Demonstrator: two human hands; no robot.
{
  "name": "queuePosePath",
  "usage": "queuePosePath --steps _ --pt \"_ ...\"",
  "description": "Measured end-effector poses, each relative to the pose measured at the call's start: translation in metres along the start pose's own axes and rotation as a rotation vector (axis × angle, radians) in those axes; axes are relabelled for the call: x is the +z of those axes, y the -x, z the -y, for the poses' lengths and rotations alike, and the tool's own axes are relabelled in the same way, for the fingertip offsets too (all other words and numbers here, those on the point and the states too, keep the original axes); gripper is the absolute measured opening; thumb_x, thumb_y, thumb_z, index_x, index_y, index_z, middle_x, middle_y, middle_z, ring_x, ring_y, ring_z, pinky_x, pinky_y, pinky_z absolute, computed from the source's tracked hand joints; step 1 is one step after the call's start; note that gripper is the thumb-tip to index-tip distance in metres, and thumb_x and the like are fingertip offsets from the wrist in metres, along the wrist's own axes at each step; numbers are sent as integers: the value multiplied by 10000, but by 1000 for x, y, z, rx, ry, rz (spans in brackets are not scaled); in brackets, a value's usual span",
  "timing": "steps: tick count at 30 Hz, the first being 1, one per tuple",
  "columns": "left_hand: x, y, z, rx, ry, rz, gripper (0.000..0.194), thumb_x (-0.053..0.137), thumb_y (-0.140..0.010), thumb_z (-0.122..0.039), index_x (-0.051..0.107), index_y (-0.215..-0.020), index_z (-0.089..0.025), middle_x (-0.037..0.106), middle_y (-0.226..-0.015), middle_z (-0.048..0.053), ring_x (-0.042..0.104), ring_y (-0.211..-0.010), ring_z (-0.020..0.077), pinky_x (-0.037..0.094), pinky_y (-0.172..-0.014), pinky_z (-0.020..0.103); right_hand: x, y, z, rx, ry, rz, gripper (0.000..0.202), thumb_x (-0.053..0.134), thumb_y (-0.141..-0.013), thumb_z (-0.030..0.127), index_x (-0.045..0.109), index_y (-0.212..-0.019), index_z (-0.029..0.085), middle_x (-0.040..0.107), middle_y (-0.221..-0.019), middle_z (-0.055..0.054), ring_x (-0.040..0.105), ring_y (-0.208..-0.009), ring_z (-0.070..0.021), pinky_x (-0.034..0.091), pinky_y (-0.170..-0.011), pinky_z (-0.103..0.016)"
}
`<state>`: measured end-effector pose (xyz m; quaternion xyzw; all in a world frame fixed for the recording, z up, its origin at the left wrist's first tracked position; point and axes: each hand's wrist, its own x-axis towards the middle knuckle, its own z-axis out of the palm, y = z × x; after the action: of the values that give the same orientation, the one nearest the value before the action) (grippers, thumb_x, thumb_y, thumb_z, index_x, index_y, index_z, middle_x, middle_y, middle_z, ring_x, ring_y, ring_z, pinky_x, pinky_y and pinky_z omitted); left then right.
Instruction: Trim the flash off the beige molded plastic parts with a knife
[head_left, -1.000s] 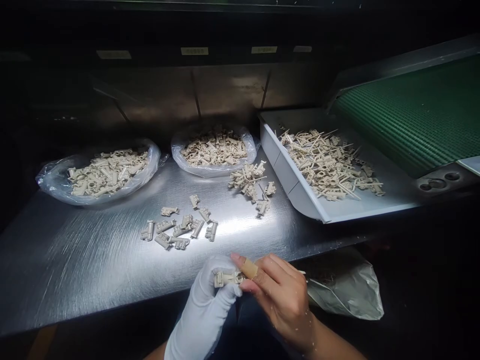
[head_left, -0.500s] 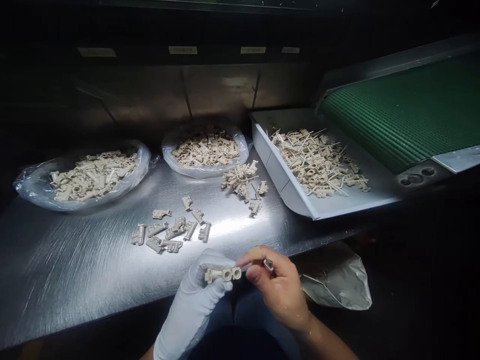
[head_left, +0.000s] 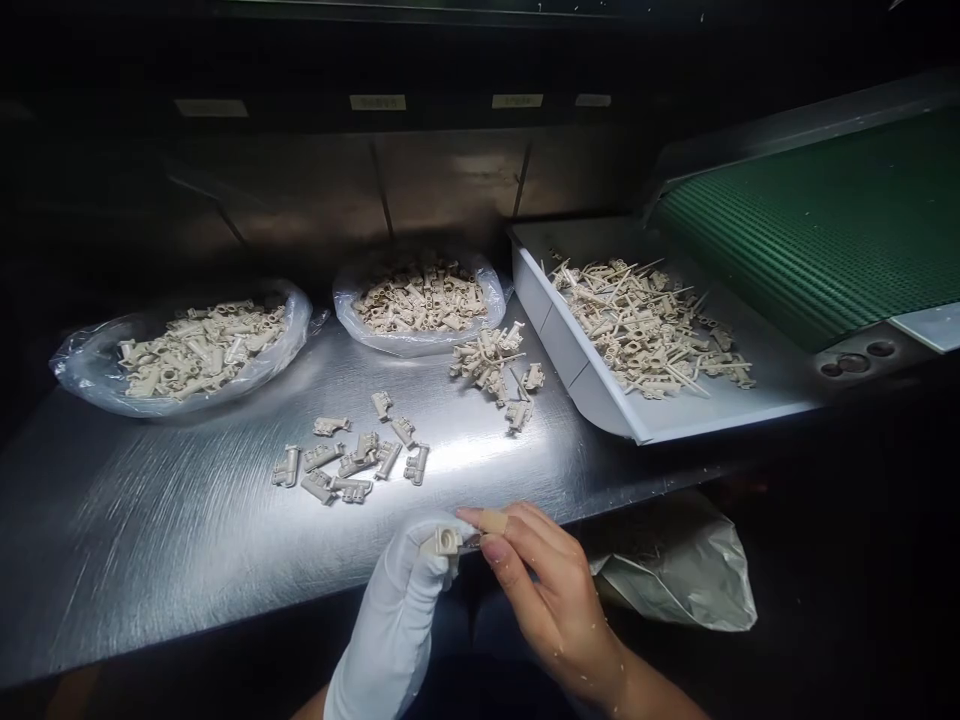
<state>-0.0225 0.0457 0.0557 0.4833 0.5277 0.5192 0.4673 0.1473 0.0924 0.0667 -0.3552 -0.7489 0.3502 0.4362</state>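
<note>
My left hand (head_left: 401,600), in a white glove, pinches a beige plastic part (head_left: 448,541) just past the table's front edge. The part's squarish end with a round recess faces me. From the right, my bare right hand (head_left: 551,590) reaches in with its fingers closed on a thin metal tool (head_left: 471,545). Only a short length of that tool shows, against or close beside the part; its kind is unclear. A tan strip wraps the right index finger. On the table beyond lies a loose group of similar plastic parts (head_left: 356,460).
Two clear plastic bags (head_left: 75,365) (head_left: 420,347) of beige parts stand at the back. A heap of parts (head_left: 487,362) lies beside a white tray (head_left: 600,395) of parts with thin sticks. Right are a green conveyor belt (head_left: 817,220) and, below the table, a silvery bag (head_left: 686,570).
My left hand has turned the part, so its squarish end faces me instead of two round openings. My right hand has moved slightly left, bringing the metal tool to the part. The view has shifted slightly.
</note>
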Motion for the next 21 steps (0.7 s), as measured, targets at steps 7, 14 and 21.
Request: queuePosePath --steps 7,14,21 --pt "0 1 -3 -18 74 28 195 584 -1049 -377 765 -1033 -305 692 -944 0 645 -889 199 548 -865 266 9 7 -3 68 -60 -140 51 631 -995 187 640 -1003 236 714 -823 18 718 -712 -124 590 -658 -188" --pt "-7 2 1 -13 27 98 220 550 -1069 -328 732 -957 -275 652 -987 9 611 -952 204 512 -921 282 3 1 1 -194 170 -211 135 644 -966 90 646 -1008 218 740 -788 -22 694 -669 -173 546 -633 -309" --pt "-10 2 -2 -7 56 182 207 534 -1077 -292 716 -978 -287 610 -993 -3 584 -936 180 477 -923 257 -11 -7 7 -239 108 -63 155 673 -945 63 650 -983 211 747 -779 -27 699 -661 -171 518 -610 -305"
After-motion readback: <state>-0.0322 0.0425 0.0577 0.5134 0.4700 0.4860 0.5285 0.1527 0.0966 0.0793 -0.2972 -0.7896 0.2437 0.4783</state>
